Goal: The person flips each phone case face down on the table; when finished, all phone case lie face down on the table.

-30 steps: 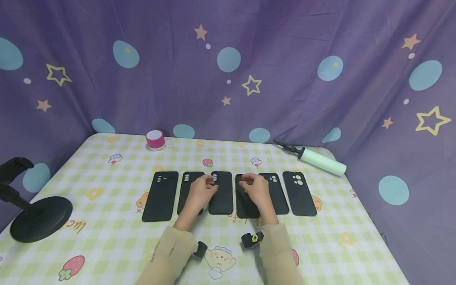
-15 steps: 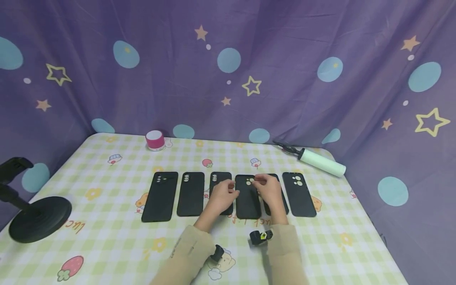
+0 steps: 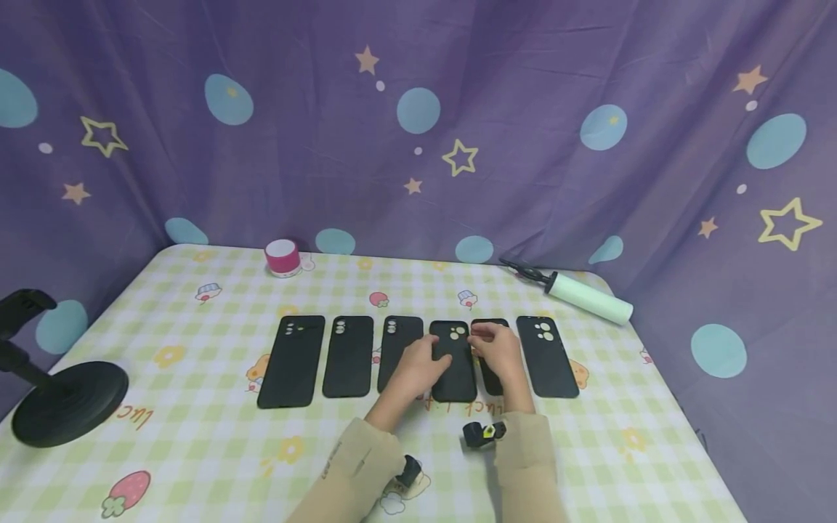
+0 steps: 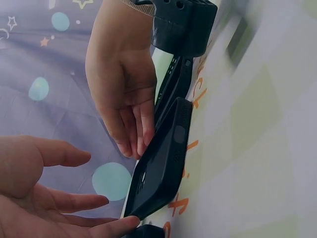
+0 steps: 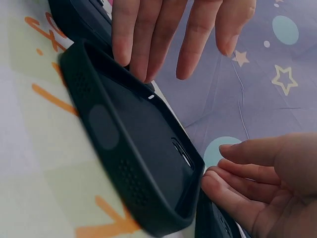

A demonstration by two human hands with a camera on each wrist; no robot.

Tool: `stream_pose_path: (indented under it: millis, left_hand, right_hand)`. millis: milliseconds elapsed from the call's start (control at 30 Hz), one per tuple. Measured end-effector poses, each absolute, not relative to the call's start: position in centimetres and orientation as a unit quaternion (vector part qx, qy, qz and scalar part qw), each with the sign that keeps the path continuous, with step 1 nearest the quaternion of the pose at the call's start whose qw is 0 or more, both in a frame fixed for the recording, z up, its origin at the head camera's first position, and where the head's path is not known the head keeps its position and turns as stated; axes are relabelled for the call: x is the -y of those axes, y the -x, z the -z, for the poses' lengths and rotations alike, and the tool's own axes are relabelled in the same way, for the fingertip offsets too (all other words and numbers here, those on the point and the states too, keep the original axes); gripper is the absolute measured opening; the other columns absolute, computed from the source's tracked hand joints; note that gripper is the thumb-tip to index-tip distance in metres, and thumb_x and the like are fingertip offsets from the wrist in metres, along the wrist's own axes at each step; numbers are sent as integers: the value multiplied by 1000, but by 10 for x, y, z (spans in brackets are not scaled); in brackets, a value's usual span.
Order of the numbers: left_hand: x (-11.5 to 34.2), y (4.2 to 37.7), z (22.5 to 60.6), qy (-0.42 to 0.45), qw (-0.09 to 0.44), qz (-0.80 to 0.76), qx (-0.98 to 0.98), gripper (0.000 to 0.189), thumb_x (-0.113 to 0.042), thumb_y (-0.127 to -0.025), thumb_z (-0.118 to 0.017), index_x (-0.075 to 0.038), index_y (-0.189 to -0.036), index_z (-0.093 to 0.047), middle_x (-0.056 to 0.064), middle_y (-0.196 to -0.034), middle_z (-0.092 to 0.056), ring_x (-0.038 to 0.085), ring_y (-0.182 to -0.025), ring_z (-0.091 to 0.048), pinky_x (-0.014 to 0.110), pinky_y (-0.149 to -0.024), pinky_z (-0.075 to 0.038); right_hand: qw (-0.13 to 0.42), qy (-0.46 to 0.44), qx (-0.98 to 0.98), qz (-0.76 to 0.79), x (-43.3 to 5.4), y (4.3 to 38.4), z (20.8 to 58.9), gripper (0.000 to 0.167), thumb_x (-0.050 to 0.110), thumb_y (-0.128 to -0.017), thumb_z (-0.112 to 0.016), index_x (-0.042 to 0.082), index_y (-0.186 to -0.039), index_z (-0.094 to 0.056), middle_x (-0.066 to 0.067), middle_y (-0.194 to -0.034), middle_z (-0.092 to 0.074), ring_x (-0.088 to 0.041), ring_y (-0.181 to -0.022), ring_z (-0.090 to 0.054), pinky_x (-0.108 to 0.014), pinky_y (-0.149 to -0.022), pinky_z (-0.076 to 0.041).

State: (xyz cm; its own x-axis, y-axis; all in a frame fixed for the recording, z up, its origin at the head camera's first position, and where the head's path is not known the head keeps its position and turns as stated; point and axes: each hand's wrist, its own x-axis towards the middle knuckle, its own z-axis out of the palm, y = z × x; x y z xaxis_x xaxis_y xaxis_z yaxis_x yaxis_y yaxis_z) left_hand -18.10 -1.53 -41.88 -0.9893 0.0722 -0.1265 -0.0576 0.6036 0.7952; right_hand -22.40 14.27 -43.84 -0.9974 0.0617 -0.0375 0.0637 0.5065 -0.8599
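Observation:
A row of several black phone cases lies open side up on the table, each with camera cutouts at its far end. My left hand [image 3: 421, 363] is at the left edge of the fourth phone case [image 3: 454, 374], thumb and fingers spread apart. On that case's other side, my right hand [image 3: 500, 349] hangs over the fifth phone case [image 3: 492, 381] and partly hides it. In the left wrist view, a left fingertip meets the near case's edge [image 4: 161, 178]. The right wrist view shows right fingertips [image 5: 212, 183] right at its rim. Neither hand grips a case.
Left of my hands lie the third [image 3: 392, 356], second [image 3: 349, 359] and first phone cases [image 3: 290, 367]; another case [image 3: 549, 359] lies far right. A pale green hand pump [image 3: 591, 298], a pink-and-white round container [image 3: 283, 258] and a black stand [image 3: 72, 403] surround them.
Both hands have moved right: the left from between the second and third cases to the fourth, the right from over the fourth to its right edge. The cases look unmoved.

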Motion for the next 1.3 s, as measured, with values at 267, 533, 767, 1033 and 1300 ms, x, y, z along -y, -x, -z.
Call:
stream_pose_path:
  millis: [267, 533, 767, 1033, 1300]
  left_hand:
    - [15, 178, 416, 2, 83, -451, -889, 50, -21, -92, -62, 2, -135, -51, 24, -137, -54, 39, -130, -49, 52, -109, -41]
    - [18, 180, 418, -5, 72, -433, -898, 52, -21, -92, -62, 7, -134, -50, 29, -136, -51, 42, -131, -46, 51, -111, -38]
    - [19, 181, 418, -4, 87, -426, -901, 52, -22, -92, -62, 5, -135, -49, 27, -133, -55, 41, -128, -50, 51, -107, -42]
    - [19, 181, 422, -7, 81, -454, -887, 50, -20, -92, -62, 3, -135, -50, 24, -136, -54, 39, -128, -51, 51, -106, -43]
    - [22, 184, 430, -14, 43, -484, -874, 45, -13, -92, -61, 3, -133, -52, 24, -133, -54, 37, -126, -53, 49, -106, -44]
  right_hand:
    - [2, -31, -870, 492, -143, 223, 439, 31, 6, -87, -68, -4, -116, -66, -22, -112, -70, -30, -100, -70, -28, -74, -60]
    - [17, -34, -860, 509, -146, 225, 441, 32, 6, -87, -68, -3, -118, -66, -21, -115, -69, -29, -102, -70, -27, -77, -60]
    - [40, -6, -868, 495, -150, 223, 435, 31, 6, -88, -67, -4, -117, -66, -21, -113, -70, -27, -99, -71, -27, -77, -60]
    - [41, 13, -878, 477, -146, 221, 432, 32, 7, -88, -67, -4, -118, -65, -21, -114, -69, -28, -101, -70, -28, -75, -60]
    - [34, -14, -877, 479, -142, 223, 436, 36, 5, -88, -67, -4, -122, -63, -21, -116, -68, -31, -106, -68, -27, -77, -60]
